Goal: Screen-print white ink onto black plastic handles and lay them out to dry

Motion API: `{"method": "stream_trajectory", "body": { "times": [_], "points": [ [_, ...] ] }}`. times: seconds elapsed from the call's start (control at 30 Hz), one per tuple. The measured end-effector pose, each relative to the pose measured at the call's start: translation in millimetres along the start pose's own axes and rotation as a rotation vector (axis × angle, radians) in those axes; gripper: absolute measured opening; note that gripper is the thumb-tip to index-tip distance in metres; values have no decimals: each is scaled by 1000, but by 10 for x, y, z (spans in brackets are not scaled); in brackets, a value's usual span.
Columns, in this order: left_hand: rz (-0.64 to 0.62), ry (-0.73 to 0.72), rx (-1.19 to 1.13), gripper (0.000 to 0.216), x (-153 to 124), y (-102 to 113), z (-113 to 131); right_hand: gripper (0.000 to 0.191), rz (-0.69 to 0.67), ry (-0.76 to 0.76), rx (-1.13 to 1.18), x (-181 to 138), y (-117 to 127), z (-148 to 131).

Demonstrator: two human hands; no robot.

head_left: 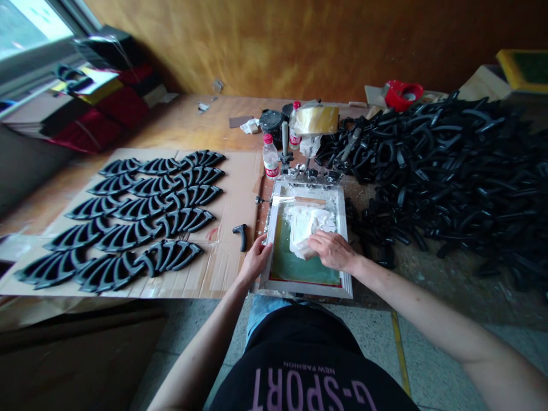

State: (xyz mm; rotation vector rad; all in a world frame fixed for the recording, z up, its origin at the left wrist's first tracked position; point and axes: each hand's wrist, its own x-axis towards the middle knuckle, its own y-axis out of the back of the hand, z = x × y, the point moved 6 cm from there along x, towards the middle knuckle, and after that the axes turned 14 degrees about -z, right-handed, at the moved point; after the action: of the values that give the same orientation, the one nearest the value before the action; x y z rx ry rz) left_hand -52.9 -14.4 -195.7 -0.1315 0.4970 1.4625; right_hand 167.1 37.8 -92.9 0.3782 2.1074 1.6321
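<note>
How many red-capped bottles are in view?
2: one bottle stands just beyond the screen-printing frame's far left corner; the other bottle stands farther back, beside the wide tape roll. Others may be hidden.

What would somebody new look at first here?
Probably the huge pile of black pieces on the right. Then the neat rows of black pieces on the cardboard at the left. In the middle, the right hand touches something white on a framed green screen.
</note>
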Motion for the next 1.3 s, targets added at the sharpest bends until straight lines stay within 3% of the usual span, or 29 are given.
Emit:
{"method": "stream_trajectory", "body": {
  "times": [0.13,0.27,0.33,0.43,0.53,0.7,0.8,0.87,0.93,1.03,1.1,1.17,1.2,1.3],
  "points": [
    [21,-13,0,59,11,16,-29,18,-7,69,48,-70,60,42],
    [-7,-30,-71,61,3,11,-8,19,169,-79,26,11,86,141],
    [-27,-30,-110,63,-4,-1,7,26,216,-49,3,-30,-14,63],
    [-34,-21,-144,65,-21,-10,37,29,175,31,37,-115,-132,-61],
    [-34,-7,-172,69,-78,18,150,26,156,-61,105,-25,46,21],
    [-28,-47,-182,69,-313,188,728,57,318,-356,193,219,762,638],
    [66,-169,-178,53,-401,339,1229,44,521,-547,264,-75,995,1185],
    [79,-310,-278,55,-365,391,1569,32,584,-670,333,-360,907,1459],
    [62,-453,-391,54,-270,414,1884,36,521,-724,385,-526,633,1534],
    [32,-539,-466,56,-105,378,2173,31,329,-605,399,-449,80,1239],
    [81,-530,-522,57,-63,295,2139,22,230,-511,332,-294,-223,912],
    [105,-417,-595,57,-80,81,1873,16,147,-510,251,-153,-410,623],
    [52,-294,-621,58,-101,-106,1666,13,123,-550,232,-106,-453,506],
    [-286,140,-652,61,-277,-804,986,13,137,-623,250,-22,-413,153]
  ]
}}
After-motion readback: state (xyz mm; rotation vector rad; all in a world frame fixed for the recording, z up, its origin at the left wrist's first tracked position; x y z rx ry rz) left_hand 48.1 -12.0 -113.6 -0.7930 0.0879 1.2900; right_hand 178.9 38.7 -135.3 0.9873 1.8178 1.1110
